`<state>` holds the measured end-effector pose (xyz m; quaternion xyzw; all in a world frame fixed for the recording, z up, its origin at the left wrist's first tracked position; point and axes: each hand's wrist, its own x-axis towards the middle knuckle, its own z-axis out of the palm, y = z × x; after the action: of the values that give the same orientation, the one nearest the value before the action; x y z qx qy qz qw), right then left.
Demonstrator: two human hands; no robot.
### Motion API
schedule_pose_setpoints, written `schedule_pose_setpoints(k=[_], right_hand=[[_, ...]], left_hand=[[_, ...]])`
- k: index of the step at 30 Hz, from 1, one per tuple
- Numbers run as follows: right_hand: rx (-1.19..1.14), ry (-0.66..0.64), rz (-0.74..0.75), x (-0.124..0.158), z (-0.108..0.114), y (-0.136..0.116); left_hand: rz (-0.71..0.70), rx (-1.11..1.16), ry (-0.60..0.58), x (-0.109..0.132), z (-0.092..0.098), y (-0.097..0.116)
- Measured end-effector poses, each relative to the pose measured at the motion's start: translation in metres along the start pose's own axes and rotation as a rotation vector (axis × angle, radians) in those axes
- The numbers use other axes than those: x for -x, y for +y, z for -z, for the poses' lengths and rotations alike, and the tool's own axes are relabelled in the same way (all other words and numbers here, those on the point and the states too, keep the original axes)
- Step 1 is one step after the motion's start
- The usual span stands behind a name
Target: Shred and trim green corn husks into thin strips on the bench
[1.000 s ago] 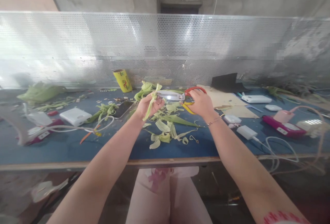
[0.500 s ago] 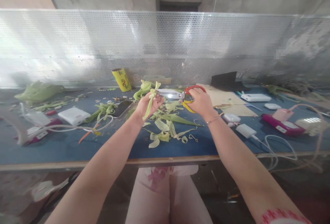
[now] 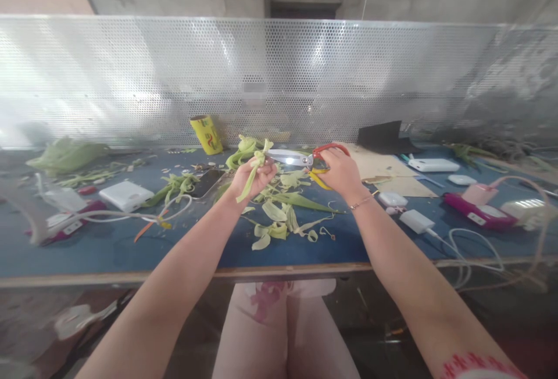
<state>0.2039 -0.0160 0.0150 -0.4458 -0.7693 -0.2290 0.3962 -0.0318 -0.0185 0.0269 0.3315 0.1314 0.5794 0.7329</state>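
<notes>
Closed round a pale green knotted piece of corn husk (image 3: 248, 184) is my left hand (image 3: 255, 178), above the middle of the blue table. My right hand (image 3: 342, 172) grips scissors (image 3: 296, 158) by their red and yellow handles. The silver blades point left and reach the top of the husk piece near my left fingertips; whether they touch it I cannot tell. Beneath and between my hands lie loose husk strips and trimmed scraps (image 3: 274, 231). Another bundle of husk (image 3: 239, 155) sits just behind my left hand.
A yellow tube (image 3: 206, 135) stands at the back by the perforated metal screen (image 3: 174, 77). Left are a phone (image 3: 209, 183), white box (image 3: 126, 195) and cables. Right are cardboard sheets (image 3: 410, 186), a white charger (image 3: 416, 221) and a purple power strip (image 3: 479, 213).
The knotted husk piece has turned slightly in my left hand, its hanging end swinging a little left. My right hand and the scissors stay nearly in place.
</notes>
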Motion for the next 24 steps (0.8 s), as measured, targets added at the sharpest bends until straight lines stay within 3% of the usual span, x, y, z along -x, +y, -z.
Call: schedule_pose_setpoints(k=[11,18,24], right_hand=[[0.024,-0.015,-0.015,-0.0010,0.0007,0.0023],[0.022,0.003,-0.062,0.0003,-0.0008,-0.0006],[0.036,-0.151,-0.115,-0.0008,-0.0020,-0.0047]], left_hand=[[-0.003,0.042,0.066,0.0023,-0.0050,-0.0011],[-0.008,0.027,0.018,0.0004,-0.0055,-0.0016],[-0.049,0.008,0.034,-0.0008,-0.0048,-0.0020]])
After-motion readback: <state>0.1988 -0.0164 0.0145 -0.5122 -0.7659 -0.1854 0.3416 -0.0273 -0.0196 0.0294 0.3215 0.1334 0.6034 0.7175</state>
